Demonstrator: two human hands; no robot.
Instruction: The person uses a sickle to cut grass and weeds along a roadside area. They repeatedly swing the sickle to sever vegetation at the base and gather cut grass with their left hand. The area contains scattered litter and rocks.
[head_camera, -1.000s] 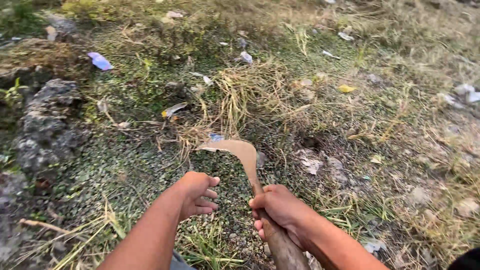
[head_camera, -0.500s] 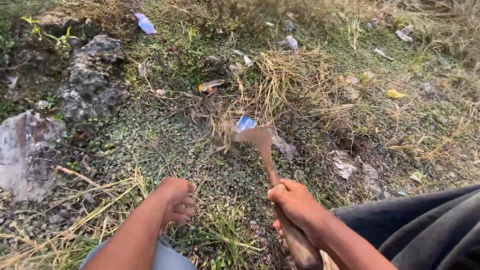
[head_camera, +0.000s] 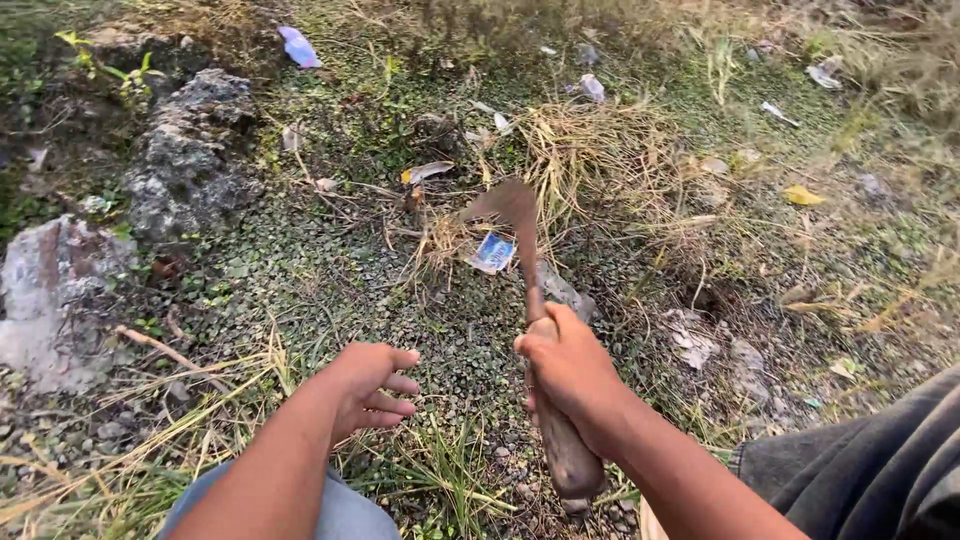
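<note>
— Where is the sickle (head_camera: 520, 235)?
— Right hand (head_camera: 572, 375) fingers wrapped tight on its handle, blade raised just before the dry grass tuft (head_camera: 590, 150).
— Left hand (head_camera: 368, 390)?
— Loosely curled, empty, back from that tuft.

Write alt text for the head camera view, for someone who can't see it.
The right hand grips a wooden-handled sickle with a rusty curved blade over dry yellow grass. The left hand hovers empty, fingers loosely curled, above weedy, littered ground beside grey rocks.
</note>
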